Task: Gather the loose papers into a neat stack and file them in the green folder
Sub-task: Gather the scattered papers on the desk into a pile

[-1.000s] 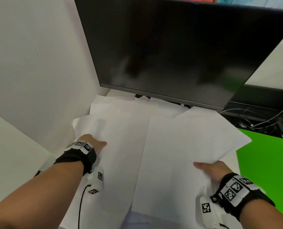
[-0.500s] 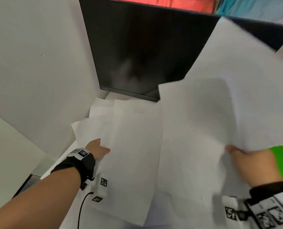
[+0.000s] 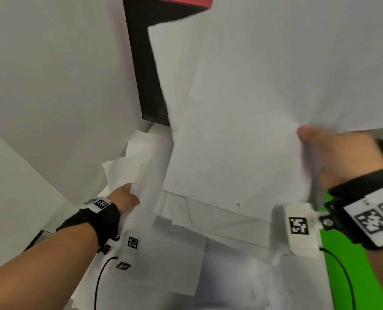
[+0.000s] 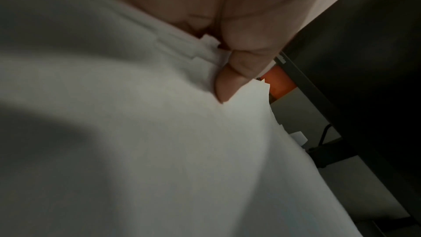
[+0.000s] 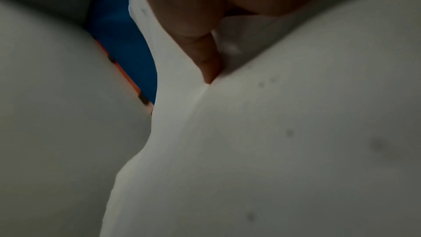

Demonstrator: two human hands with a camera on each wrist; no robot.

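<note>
White loose papers (image 3: pixel 177 249) lie spread over the desk. My right hand (image 3: pixel 333 153) pinches a bundle of sheets (image 3: pixel 242 135) by its right edge and holds it raised, tilted up in front of the monitor; the right wrist view shows its thumb (image 5: pixel 205 57) pressed on the sheets (image 5: pixel 296 150). My left hand (image 3: pixel 125 198) grips the left edge of several sheets on the desk, with a thumb (image 4: pixel 230 86) on top of the papers (image 4: pixel 159 150) and the fingers hidden under them. A strip of the green folder (image 3: pixel 351 276) shows at the lower right.
A black monitor (image 3: pixel 145 70) stands at the back, mostly hidden by the lifted sheets. A white wall (image 3: pixel 51 86) closes the left side. Cables and the monitor's underside (image 4: pixel 355 96) show in the left wrist view.
My right hand has lifted its bundle of sheets off the desk, up and toward me, so it now covers most of the monitor. My left hand stayed at the papers' left edge.
</note>
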